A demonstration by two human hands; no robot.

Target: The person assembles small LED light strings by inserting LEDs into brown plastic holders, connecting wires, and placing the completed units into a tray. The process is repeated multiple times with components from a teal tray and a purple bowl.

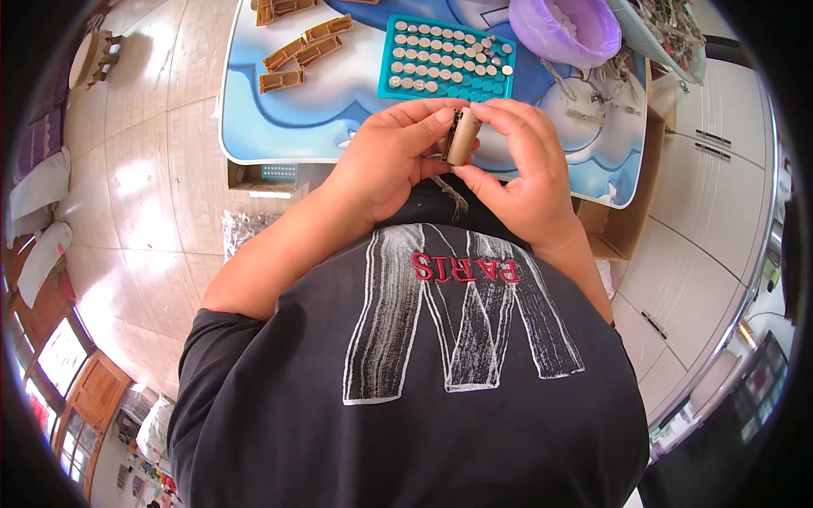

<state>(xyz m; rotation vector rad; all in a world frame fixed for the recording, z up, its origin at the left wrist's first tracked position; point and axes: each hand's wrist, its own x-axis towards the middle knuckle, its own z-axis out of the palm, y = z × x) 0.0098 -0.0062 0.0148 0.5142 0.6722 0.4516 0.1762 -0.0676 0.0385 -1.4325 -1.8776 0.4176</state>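
Close to my body, at the near edge of the table, both hands hold one small brown plastic casing [464, 140] with a dark, toothed-looking strip along its left side. My left hand [385, 148] is closed on that left side, thumb on top. The fingers of my right hand [533, 165] pinch it at its upper and lower ends. What lies inside the casing is hidden. Just beyond my hands is a teal tray [384, 80] with rows of round silver pieces [421, 55]. Below the casing hangs a small bundle of thin wires [453, 196].
More brown casings [306, 51] lie at the table's far left. A purple bowl [542, 38] and a bin of wire bundles [673, 38] stand far right, beside loose wired parts [593, 106]. The blue and white table [262, 135] has a cardboard box [627, 224] under its right side.
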